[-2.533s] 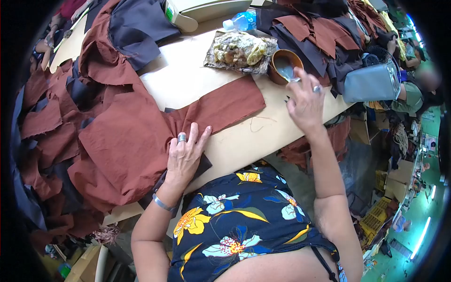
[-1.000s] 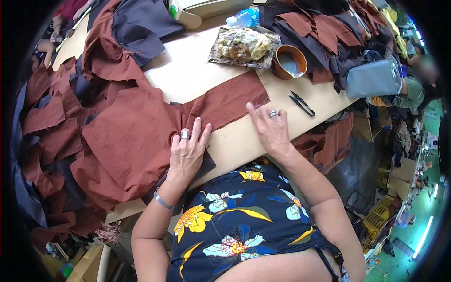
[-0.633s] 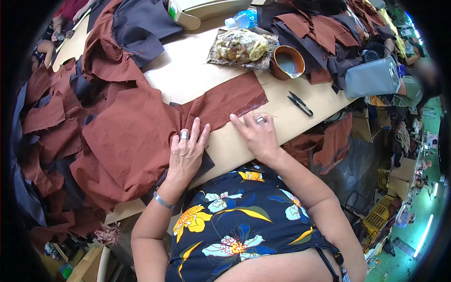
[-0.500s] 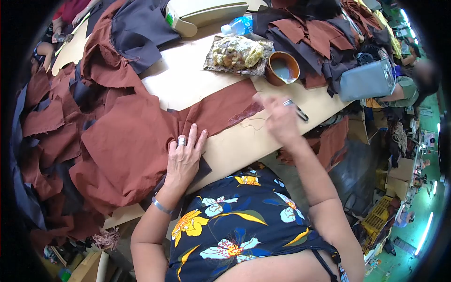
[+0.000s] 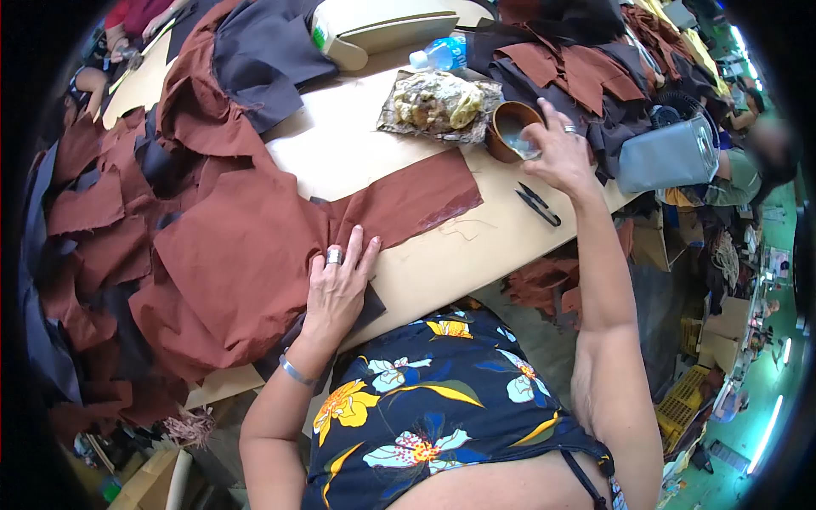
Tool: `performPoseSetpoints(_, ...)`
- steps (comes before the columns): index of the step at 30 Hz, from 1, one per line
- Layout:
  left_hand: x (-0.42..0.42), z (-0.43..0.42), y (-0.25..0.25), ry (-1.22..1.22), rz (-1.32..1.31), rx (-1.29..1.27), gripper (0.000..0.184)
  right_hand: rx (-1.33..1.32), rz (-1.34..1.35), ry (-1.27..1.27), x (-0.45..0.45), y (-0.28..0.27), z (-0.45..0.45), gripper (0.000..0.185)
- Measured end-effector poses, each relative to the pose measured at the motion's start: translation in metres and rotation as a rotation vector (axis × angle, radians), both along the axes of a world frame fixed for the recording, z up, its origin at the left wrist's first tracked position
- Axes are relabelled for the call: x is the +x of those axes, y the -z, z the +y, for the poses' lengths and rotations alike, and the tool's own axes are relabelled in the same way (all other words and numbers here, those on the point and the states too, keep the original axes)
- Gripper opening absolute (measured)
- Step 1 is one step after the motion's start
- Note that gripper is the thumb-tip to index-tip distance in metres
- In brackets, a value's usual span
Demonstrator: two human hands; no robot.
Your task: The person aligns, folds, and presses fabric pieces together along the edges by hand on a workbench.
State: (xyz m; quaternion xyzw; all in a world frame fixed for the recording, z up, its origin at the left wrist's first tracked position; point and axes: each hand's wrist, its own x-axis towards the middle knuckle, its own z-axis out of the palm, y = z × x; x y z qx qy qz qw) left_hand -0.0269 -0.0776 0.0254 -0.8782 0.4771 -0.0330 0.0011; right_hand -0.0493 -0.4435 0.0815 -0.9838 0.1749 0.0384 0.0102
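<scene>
My left hand lies flat with its fingers apart on a rust-brown piece of fabric. The long edge of that fabric nearest me carries a wet, shiny strip toward its right end. My right hand is at the rim of a brown bowl with pale, milky contents. Its thumb and some fingers dip toward the inside, around a small whitish piece I cannot make out; one finger stretches out past the rim. Dark thread snips lie on the table just below the right hand.
Left of the bowl, a crusted yellowish lump sits on a board. Behind stand a water bottle and a cardboard box. Fabric heaps cover the left side. A grey bag is at the right, near another person. Loose threads lie by the table edge.
My right hand has moved from the fabric's wet edge up and right to the bowl, uncovering the thread snips. The left hand stays on the fabric; the view has shifted slightly.
</scene>
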Motion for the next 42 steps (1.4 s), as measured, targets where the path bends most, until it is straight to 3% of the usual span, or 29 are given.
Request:
performPoseSetpoints(3,-0.001,0.0,-0.004,-0.005,0.005,0.033,0.053,-0.034,-0.103,-0.02,-0.016,-0.01,0.012,0.043)
performPoseSetpoints(7,0.0,0.001,0.001,0.01,-0.019,0.016,0.052,-0.207,-0.282,-0.17,-0.04,0.017,0.053,0.038)
performPoseSetpoints(11,0.0,0.002,0.005,0.023,-0.047,0.008,0.051,0.389,-0.162,-0.205,-0.055,0.055,0.132,0.048)
performPoseSetpoints(14,0.0,0.002,0.005,0.032,-0.047,-0.004,0.051,0.606,-0.08,-0.131,-0.056,0.07,0.159,0.049)
performPoseSetpoints(17,0.0,0.004,0.011,0.04,-0.057,-0.013,0.048,0.116,-0.157,-0.168,-0.055,0.063,0.174,0.053)
performPoseSetpoints(20,0.001,0.008,0.006,0.085,0.016,-0.047,0.042,-0.116,-0.175,-0.281,-0.062,0.076,0.186,0.051)
performPoseSetpoints(23,0.006,0.013,-0.005,0.18,-0.001,-0.116,0.034,-0.093,-0.199,-0.389,-0.063,0.067,0.193,0.049)
performPoseSetpoints(24,0.007,0.015,-0.006,0.189,-0.005,-0.112,0.032,-0.215,-0.085,-0.346,-0.063,0.064,0.189,0.048)
performPoseSetpoints(27,0.007,0.022,-0.006,0.191,0.004,-0.087,0.027,-0.254,-0.08,-0.284,-0.056,0.061,0.169,0.044)
performPoseSetpoints(32,0.004,0.026,0.001,0.167,-0.059,-0.11,0.026,-0.347,-0.158,-0.431,-0.06,0.073,0.194,0.049)
performPoseSetpoints(36,-0.001,0.025,0.002,0.141,-0.007,-0.075,0.025,-0.124,-0.218,-0.434,-0.059,0.071,0.209,0.044)
performPoseSetpoints(40,0.002,0.027,-0.008,0.152,-0.022,-0.102,0.024,-0.255,-0.11,-0.293,-0.052,0.066,0.178,0.046)
performPoseSetpoints(42,0.002,0.028,-0.01,0.151,-0.029,-0.114,0.024,-0.286,-0.127,-0.355,-0.051,0.068,0.179,0.048)
